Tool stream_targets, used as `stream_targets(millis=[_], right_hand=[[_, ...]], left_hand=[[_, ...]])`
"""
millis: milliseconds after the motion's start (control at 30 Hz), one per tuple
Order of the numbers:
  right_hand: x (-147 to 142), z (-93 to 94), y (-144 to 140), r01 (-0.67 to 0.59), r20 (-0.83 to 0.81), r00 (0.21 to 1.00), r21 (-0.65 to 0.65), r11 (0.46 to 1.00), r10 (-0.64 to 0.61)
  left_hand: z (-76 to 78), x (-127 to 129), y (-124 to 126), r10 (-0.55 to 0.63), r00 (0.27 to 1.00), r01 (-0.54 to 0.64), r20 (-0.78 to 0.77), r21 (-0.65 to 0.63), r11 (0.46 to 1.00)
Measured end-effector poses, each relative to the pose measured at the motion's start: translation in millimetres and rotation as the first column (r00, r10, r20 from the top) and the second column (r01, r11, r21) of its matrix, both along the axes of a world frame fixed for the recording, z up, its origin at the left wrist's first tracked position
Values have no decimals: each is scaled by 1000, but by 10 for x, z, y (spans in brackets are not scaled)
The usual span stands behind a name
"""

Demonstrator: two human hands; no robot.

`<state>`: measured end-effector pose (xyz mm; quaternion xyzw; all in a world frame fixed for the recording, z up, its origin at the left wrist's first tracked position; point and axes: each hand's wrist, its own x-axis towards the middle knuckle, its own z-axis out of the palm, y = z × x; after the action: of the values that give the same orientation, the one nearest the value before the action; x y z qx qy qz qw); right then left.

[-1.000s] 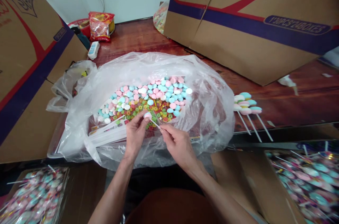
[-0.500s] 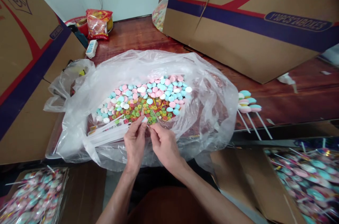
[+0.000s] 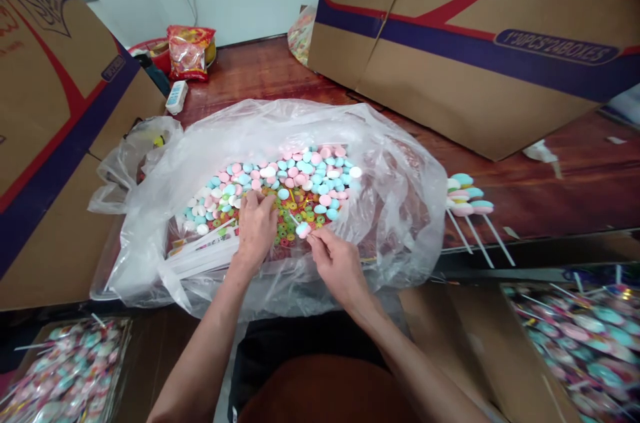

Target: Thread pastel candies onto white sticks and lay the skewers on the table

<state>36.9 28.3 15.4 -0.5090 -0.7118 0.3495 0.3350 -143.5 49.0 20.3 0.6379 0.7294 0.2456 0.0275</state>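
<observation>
My right hand [image 3: 336, 256] pinches a thin stick threaded with small candies, a blue, white and pink piece [image 3: 303, 229] showing just beyond the fingertips. The bare end of the stick points up and left. My left hand [image 3: 257, 223] dips into the candies, fingers bent down and close together, their tips hidden. Around it lie small green, yellow and red ring candies [image 3: 300, 206]. Behind them spread pink, blue and white button-shaped candies [image 3: 295, 173]. A bundle of white sticks [image 3: 205, 255] rests left of my left hand. All this sits in a clear plastic bag [image 3: 400, 209] laid open.
Several finished candy sticks [image 3: 467, 193] lie on the red-brown table [image 3: 255, 69] at the right. Large cardboard boxes stand at left [image 3: 60, 129] and back right [image 3: 450, 43]. Below the table edge are boxes of wrapped lollipops, left [image 3: 70, 363] and right [image 3: 590, 336].
My hands were together at the stick and have come apart. My left hand has let go and reached forward into the candies; my right hand has moved slightly right with the stick.
</observation>
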Motion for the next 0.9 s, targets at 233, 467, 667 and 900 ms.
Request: stream_targets(millis=[233,467,667,900], right_hand=[[-21,-31,-32,-24,-15,1000,-30,999,23],[-9,-43,-35,-33,-35,999,-41,999,32],[-5,-55,-36,-36,-61,998,-20,999,35],[-30,-14,-38,-53,-117,992,-12,999,51]], left_hand=[[-6,11,-9,-127,971,114,-202,-74,991],[108,-81,59,-167,955,108,-245,-237,965],[118,-104,152,-85,981,26,-172,-319,947],[47,-175,41,-40,859,47,510,-1,999]])
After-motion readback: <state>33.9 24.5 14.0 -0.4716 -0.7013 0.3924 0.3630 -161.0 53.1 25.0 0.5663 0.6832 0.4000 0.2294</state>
